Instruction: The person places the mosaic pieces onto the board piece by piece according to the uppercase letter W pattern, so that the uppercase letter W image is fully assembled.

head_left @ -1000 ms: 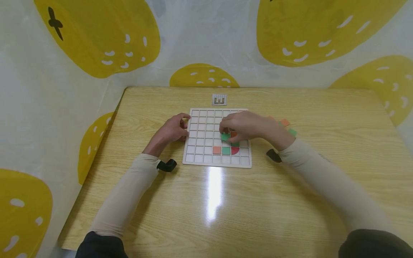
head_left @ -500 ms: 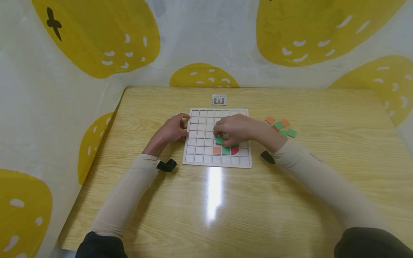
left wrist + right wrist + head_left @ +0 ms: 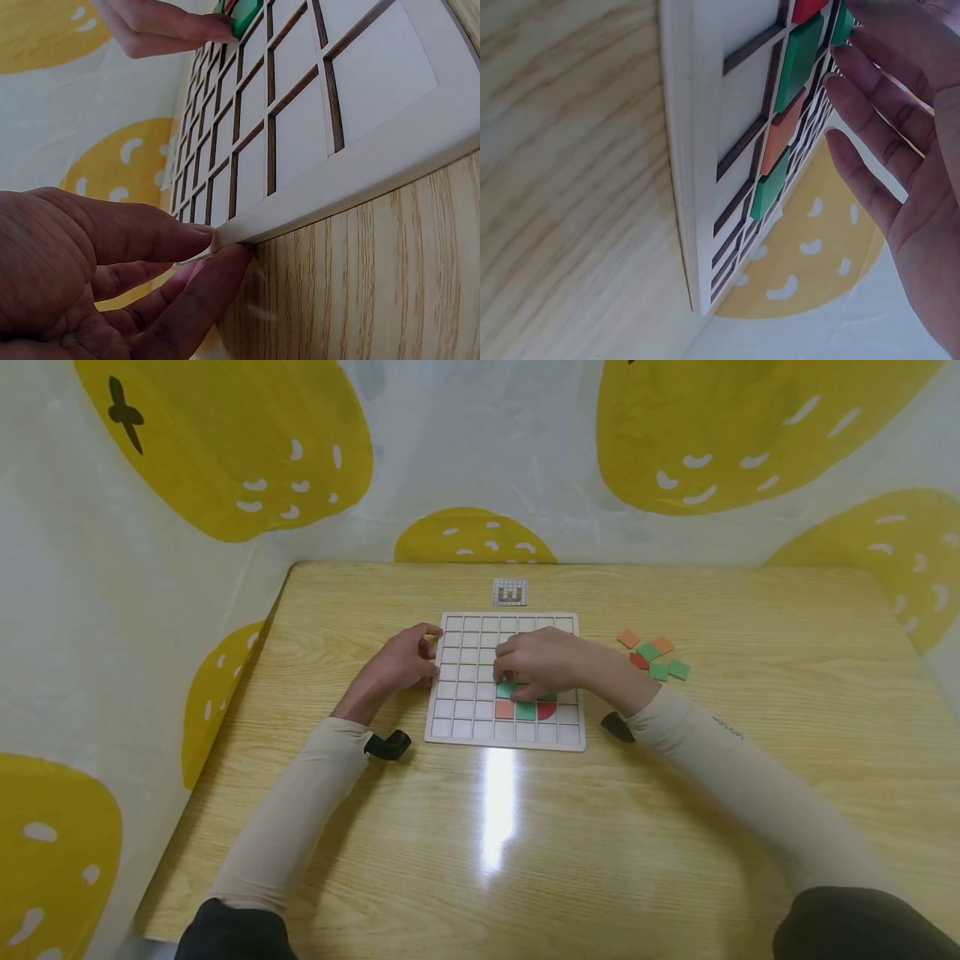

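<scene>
A white square grid board (image 3: 465,689) lies on the wooden table, with coloured tiles in its right part. At the board's left edge my left hand (image 3: 408,657) pinches the rim between thumb and forefinger, as the left wrist view shows (image 3: 112,262). My right hand (image 3: 543,662) reaches over the board and pinches a green tile (image 3: 506,690) at a cell near the middle. Beneath it sit an orange tile (image 3: 505,710), another green tile (image 3: 526,711) and a red rounded tile (image 3: 547,711). A column of green and orange tiles shows in the right wrist view, beside my right fingers (image 3: 855,105).
Several loose green, orange and red tiles (image 3: 658,672) lie right of the board. A small card (image 3: 510,592) with a grid pattern is behind it. A white cloth with yellow shapes (image 3: 480,460) hangs along the table's back and left edges.
My right hand has moved left and slightly toward me across the board with the green tile, which now lies level with its cell. My left hand has stayed at the rim.
</scene>
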Demonstrator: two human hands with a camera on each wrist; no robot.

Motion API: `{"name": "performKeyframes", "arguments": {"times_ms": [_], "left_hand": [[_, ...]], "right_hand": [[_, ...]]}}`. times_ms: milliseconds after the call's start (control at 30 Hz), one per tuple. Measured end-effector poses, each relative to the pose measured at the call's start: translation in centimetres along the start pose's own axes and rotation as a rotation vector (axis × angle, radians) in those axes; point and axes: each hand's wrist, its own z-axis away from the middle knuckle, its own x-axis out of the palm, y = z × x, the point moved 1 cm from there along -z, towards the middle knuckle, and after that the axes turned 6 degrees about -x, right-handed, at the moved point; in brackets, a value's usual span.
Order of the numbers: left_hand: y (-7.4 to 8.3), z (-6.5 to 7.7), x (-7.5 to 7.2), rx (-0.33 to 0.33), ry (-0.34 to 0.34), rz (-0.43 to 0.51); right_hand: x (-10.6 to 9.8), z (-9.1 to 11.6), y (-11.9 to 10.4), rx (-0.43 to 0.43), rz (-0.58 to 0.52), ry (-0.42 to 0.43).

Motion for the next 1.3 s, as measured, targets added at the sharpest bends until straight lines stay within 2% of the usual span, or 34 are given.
{"name": "performKeyframes", "arguments": {"times_ms": [367,633,967,1300], "left_hand": [[0.2,0.1,0.0,0.005,0.004,-0.002],[0.1,0.0,0.0,-0.001,0.007,-0.014],[0.2,0.1,0.0,0.000,0.005,-0.016],[0.1,0.1,0.0,0.002,0.017,-0.039]], "right_hand": [[-0.3,0.7,0.0,0.010,-0.034,0.018],[-0.2,2.4,0.6,0.047,-0.096,0.056],[-0.4,4.4,1.6,0.047,-0.176,0.129],[-0.6,6.7,3.0,0.181,-0.276,0.137]]}}
